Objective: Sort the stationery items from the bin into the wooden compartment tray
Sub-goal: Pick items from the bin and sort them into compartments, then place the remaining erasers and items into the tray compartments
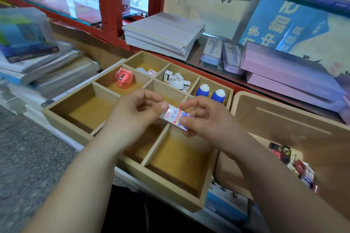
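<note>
shop shelves of stacked paper and boxes back the wooden compartment tray (161, 183), partly filled: a pink sharpener (123, 78), white clips (177, 79) and blue-capped pieces (202, 90) fill far cells, while small packets (295, 164) wait in the bin (284, 119). the left grip (136, 111) and right grip (206, 119) both pinch a wrapped eraser (175, 116) above the tray's middle.

Small white printed packet (175, 117) held tilted above the wooden tray (66, 130)
</note>
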Demonstrator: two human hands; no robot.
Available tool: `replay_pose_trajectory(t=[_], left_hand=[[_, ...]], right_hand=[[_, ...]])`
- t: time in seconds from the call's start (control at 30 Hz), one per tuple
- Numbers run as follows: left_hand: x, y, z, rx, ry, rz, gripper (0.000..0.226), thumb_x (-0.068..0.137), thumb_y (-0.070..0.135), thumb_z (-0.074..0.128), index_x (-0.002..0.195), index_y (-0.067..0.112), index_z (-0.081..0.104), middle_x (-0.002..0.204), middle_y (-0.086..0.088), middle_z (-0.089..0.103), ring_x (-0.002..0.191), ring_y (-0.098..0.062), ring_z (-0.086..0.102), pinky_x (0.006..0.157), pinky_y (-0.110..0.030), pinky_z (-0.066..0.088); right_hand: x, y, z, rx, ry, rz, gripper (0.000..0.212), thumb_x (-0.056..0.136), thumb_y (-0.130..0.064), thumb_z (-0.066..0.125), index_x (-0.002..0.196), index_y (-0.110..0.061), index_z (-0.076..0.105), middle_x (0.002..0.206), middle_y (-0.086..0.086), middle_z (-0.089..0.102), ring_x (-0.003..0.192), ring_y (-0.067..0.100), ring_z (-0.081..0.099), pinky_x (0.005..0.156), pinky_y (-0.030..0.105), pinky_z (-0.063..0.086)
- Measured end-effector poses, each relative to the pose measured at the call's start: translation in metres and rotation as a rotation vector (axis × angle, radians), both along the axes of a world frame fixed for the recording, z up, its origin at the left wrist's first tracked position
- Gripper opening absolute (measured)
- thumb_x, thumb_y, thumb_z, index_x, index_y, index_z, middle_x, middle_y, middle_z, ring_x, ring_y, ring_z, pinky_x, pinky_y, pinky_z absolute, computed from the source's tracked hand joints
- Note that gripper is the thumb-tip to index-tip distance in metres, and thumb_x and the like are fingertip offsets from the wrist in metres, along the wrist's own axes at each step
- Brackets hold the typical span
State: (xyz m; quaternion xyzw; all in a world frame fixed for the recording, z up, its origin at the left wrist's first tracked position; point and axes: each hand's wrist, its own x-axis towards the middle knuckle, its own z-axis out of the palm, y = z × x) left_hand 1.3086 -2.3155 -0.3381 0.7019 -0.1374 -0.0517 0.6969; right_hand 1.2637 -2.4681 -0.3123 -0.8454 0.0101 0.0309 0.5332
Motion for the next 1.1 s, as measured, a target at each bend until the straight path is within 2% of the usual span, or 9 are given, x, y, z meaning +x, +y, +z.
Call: replay_pose_trajectory(t=[0.1,0.23,0.33,0.47,0.63,0.7,0.83,1.0,1.1], left_hand=[[-0.006,0.02,-0.003,0.299,-0.129,-0.032,0.03,0.065,0.047,0.075,0.084,0.038,0.053,0.088,0.015,0.059,0.086,0.002,0.055,0.076,-0.012,0.041],[-0.033,0.045,-0.016,0.671,-0.332,-0.109,0.062,0.034,0.078,0.052,0.091,0.056,0.042,0.103,0.039,0.038,0.103,0.009,0.036,0.1,-0.007,0.019],[-0.048,0.054,-0.032,0.764,-0.554,-0.137,0.068,0.046,0.093,0.036,0.097,0.05,0.05,0.105,0.03,0.047,0.103,0.012,0.036,0.103,-0.001,-0.008],[-0.049,0.051,-0.032,0.742,-0.524,-0.063,0.071,0.044,0.096,0.026,0.091,0.047,0.05,0.088,0.03,0.053,0.089,0.011,0.043,0.098,0.002,-0.008],[-0.049,0.046,-0.034,0.751,-0.54,-0.02,0.069,0.04,0.097,0.027,0.086,0.05,0.049,0.085,0.028,0.053,0.087,0.008,0.046,0.095,0.003,-0.004],[-0.051,0.043,-0.03,0.762,-0.505,0.0,0.075,0.038,0.098,0.025,0.087,0.048,0.051,0.085,0.026,0.054,0.088,0.007,0.045,0.098,-0.004,0.004],[-0.055,0.022,-0.02,0.799,-0.542,0.009,0.074,0.053,0.08,0.041,0.094,0.024,0.066,0.09,0.014,0.058,0.095,-0.016,0.054,0.09,-0.036,0.036],[-0.068,-0.039,0.005,0.662,-0.52,-0.079,0.014,0.077,0.03,0.067,0.089,0.024,0.064,0.082,0.023,0.052,0.085,-0.006,0.047,0.07,-0.009,0.032],[-0.077,-0.097,0.009,0.601,-0.556,-0.277,0.012,0.081,0.026,0.062,0.085,0.035,0.054,0.082,0.028,0.05,0.08,0.008,0.047,0.069,-0.001,0.033]], right_hand=[[-0.017,-0.006,-0.002,-0.223,0.056,-0.001,0.019,0.081,-0.018,0.064,0.073,-0.027,0.049,0.069,-0.008,0.06,0.063,0.005,0.059,0.063,0.024,0.049],[-0.026,0.009,-0.011,-0.528,0.086,0.068,0.02,0.083,-0.029,0.061,0.071,-0.029,0.045,0.086,-0.006,0.061,0.086,0.011,0.059,0.071,0.026,0.047],[-0.029,0.019,-0.015,-0.692,0.034,0.085,0.009,0.086,-0.033,0.056,0.08,-0.025,0.056,0.097,-0.003,0.065,0.095,0.015,0.057,0.086,0.029,0.039],[-0.038,0.023,-0.029,-0.869,-0.126,0.201,0.018,0.087,-0.031,0.051,0.085,-0.023,0.068,0.093,-0.004,0.068,0.099,0.016,0.048,0.076,0.029,0.014],[-0.045,0.015,-0.029,-0.743,-0.147,0.273,0.024,0.091,-0.027,0.046,0.098,-0.023,0.068,0.104,-0.006,0.066,0.105,0.014,0.043,0.081,0.029,0.016],[-0.053,0.003,-0.018,-0.564,-0.139,0.241,0.023,0.09,-0.023,0.049,0.106,-0.019,0.066,0.106,-0.005,0.065,0.098,0.007,0.049,0.083,0.014,0.03],[-0.079,-0.059,-0.011,-0.582,-0.222,-0.093,0.022,0.088,-0.016,0.052,0.106,-0.016,0.066,0.096,-0.012,0.059,0.089,-0.001,0.046,0.075,0.001,0.033],[-0.112,-0.182,-0.013,-0.465,-0.103,-0.832,0.024,0.088,-0.009,0.052,0.108,-0.006,0.064,0.115,0.013,0.063,0.107,0.026,0.055,0.085,0.022,0.036],[-0.138,-0.231,-0.029,-0.777,-0.004,-0.975,0.028,0.084,-0.008,0.053,0.11,-0.004,0.062,0.12,0.021,0.058,0.114,0.037,0.048,0.099,0.04,0.035]])
